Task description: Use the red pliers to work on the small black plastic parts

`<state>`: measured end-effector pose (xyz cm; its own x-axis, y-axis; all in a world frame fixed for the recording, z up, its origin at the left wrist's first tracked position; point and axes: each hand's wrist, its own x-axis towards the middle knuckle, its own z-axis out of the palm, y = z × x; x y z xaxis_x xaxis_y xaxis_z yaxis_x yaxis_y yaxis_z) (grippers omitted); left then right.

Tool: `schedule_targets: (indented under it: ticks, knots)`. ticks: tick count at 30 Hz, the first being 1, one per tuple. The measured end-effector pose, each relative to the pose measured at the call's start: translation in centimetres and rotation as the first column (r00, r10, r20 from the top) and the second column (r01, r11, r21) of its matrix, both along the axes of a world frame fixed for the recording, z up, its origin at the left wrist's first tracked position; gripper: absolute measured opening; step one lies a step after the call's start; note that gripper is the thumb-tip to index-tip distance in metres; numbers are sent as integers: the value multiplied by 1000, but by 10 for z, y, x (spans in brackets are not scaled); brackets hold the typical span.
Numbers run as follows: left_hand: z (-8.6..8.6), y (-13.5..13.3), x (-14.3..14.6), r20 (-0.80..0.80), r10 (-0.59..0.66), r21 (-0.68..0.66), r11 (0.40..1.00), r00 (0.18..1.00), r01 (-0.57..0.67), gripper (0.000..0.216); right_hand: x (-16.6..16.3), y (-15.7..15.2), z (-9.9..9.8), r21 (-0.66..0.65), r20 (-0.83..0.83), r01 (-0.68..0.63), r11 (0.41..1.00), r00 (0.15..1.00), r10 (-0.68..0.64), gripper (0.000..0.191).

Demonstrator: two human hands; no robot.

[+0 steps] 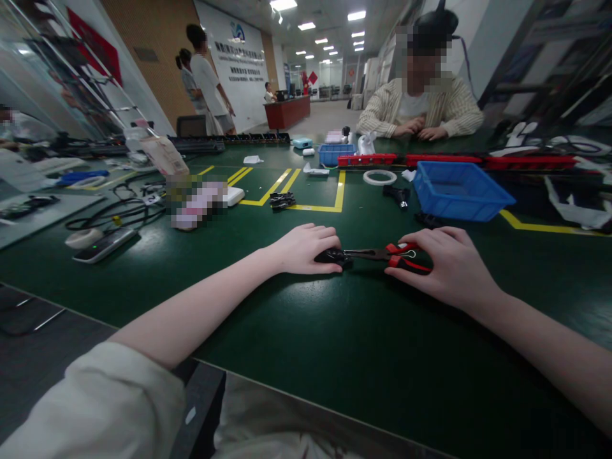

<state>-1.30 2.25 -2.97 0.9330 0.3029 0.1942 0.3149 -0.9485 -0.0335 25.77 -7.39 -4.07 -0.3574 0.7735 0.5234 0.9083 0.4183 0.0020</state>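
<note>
Our left hand (310, 247) curls closed around a black part (335, 256) over the desk (306, 338), seemingly steadying it where the pliers (381, 254) meet it; our right hand (452, 261), loosely curled, holds their spread red handles (398, 261).

Head view: I look forward and down from the wearer's head.
Near: left hand (306, 248) and right hand (447, 264), close, mid-frame.
Below: green table (335, 344), lap (282, 421) at bottom.
Far: seated person (421, 105) opposite, ceiling lights (356, 15) beyond.

1 pale, loose sleeve (100, 401) shows — and creased beige cloth (272, 421).
</note>
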Motion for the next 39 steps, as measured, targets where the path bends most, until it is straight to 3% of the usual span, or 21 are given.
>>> schedule_targets:
  ticks: [6,14,39]
  knots:
    - [-1,0,1,12,9,-19,1000,1000,-8,40,2,1,-1,8,-21,4,1000,1000,-3,46]
    - [-2,1,2,24,0,-139,990,1000,3,36,5,6,-6,27,-13,-35,999,999,35,46]
    - [-4,0,5,9,-24,-118,993,1000,25,33,3,6,-7,-4,6,-38,999,999,38,56]
